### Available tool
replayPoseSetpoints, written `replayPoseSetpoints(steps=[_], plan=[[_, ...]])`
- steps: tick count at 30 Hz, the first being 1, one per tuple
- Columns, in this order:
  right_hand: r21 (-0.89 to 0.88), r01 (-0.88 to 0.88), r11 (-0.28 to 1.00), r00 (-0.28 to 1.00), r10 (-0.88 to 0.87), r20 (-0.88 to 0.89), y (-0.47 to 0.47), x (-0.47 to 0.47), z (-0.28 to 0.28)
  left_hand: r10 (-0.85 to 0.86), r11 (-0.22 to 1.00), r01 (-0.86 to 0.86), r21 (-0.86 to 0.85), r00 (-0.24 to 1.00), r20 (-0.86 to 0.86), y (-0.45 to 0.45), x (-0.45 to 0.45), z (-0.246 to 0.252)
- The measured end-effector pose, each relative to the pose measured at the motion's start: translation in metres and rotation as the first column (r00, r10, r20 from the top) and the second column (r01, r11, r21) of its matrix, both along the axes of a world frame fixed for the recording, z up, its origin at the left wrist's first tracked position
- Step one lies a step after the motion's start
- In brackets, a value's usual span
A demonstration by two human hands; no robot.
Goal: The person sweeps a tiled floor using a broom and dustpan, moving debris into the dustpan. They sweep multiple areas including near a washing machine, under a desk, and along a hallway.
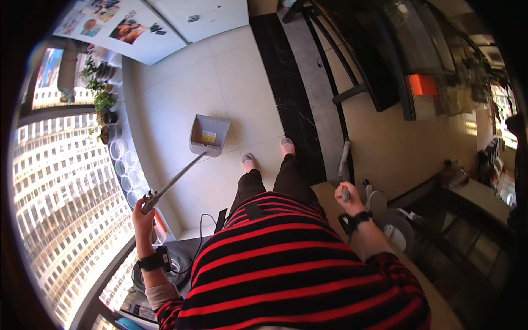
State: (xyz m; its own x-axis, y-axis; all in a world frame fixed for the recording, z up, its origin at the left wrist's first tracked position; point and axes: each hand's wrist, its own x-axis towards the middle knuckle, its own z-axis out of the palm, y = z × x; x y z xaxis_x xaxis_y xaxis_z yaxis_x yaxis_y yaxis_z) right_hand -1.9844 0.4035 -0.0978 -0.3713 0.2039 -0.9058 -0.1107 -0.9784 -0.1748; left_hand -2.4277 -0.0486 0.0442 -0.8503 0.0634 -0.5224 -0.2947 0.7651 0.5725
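On the left, my left hand (144, 214) grips the upper end of the grey handle of a long-handled dustpan (209, 134). The pan rests on the tiled floor in front of my feet, its wide mouth facing away from me; a yellow and white label is on it. Out to the right, my right hand (348, 198) is closed around the end of a grey handle (345, 194). Beyond that hand a pale, narrow piece (343, 159) stands near the dark stone strip; whether it belongs to the same tool, I cannot tell.
Potted plants (105, 101) and clear round containers (128, 169) line the window sill at left. A white cabinet (152, 24) with pictures stands ahead. At right are a dark chair or table frame (350, 93) and an orange box (423, 84). A cable (201, 231) hangs by my left side.
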Motion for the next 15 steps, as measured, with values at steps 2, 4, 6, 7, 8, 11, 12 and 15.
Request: replayPoseSetpoints(steps=[2,4,6,7,8,11,12,15], plan=[[-0.154,0.187,0.97,0.982,-0.187,0.011,-0.009,-0.022,-0.021,-0.15,0.988,0.148,-0.042,0.988,-0.048,0.004,-0.015,0.0],[-0.217,0.211,0.953,0.975,-0.192,0.109,-0.04,-0.051,-0.031,-0.24,0.968,0.236,-0.085,0.97,-0.035,0.009,-0.03,0.002],[-0.15,-0.041,0.988,0.988,0.018,-0.153,-0.071,-0.077,-0.023,-0.286,0.955,0.281,-0.092,0.957,-0.041,0.015,-0.045,0.002],[0.009,-0.109,0.994,0.994,0.109,-0.029,-0.086,-0.091,-0.015,-0.31,0.948,0.305,-0.09,0.949,-0.054,0.018,-0.053,0.0],[-0.036,-0.152,0.988,0.988,0.15,-0.04,-0.089,-0.107,-0.009,-0.318,0.947,0.313,-0.075,0.945,-0.08,0.021,-0.058,-0.003],[-0.075,-0.229,0.97,0.967,0.218,-0.132,-0.088,-0.157,0.006,-0.366,0.929,0.36,-0.088,0.928,-0.068,0.034,-0.072,-0.015],[-0.093,-0.235,0.968,0.967,0.223,-0.127,-0.088,-0.177,0.007,-0.381,0.924,0.377,-0.064,0.92,-0.09,0.038,-0.074,-0.019],[-0.026,-0.286,0.958,0.947,0.279,-0.158,-0.088,-0.23,0.009,-0.38,0.925,0.378,-0.049,0.924,-0.047,0.05,-0.08,-0.024]])
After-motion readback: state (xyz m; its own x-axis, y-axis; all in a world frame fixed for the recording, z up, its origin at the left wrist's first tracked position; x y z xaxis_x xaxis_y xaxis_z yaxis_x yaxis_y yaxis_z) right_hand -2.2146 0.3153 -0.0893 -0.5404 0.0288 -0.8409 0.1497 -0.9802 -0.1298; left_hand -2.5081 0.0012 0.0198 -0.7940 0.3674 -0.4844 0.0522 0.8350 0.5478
